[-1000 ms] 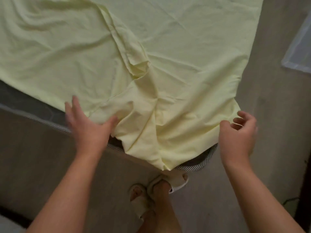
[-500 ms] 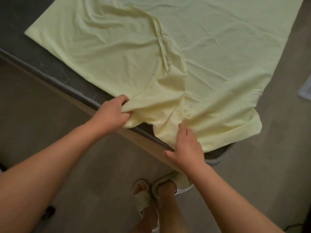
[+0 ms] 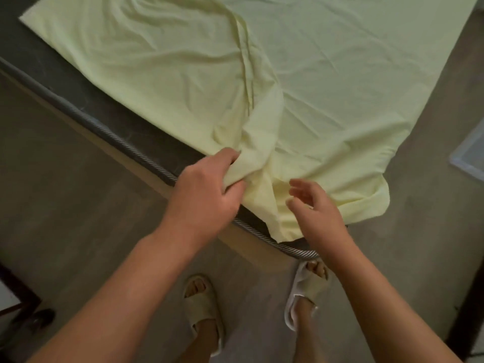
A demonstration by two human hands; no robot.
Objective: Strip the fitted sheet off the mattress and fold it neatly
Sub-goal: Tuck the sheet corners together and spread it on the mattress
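The pale yellow fitted sheet [image 3: 327, 82] lies spread and creased on the dark grey mattress [image 3: 86, 85], with a gathered seam running down its middle. Its near corner hangs a little over the mattress corner. My left hand [image 3: 209, 195] grips a bunched fold of the sheet at the near edge, fingers curled into the cloth. My right hand [image 3: 317, 208] hovers just right of it over the sheet's corner, fingers spread and loosely bent, holding nothing.
The mattress has a striped piped edge [image 3: 136, 155] and a beige side. My feet in slippers [image 3: 201, 305] stand on the grey floor close to the corner. A pale flat object [image 3: 468, 155] lies on the floor at the right; dark furniture [image 3: 15, 294] stands at the lower left.
My left hand has kept its grip on the bunched sheet edge. My right hand has lifted off the cloth, where it pressed flat before, and now hovers with spread fingers.
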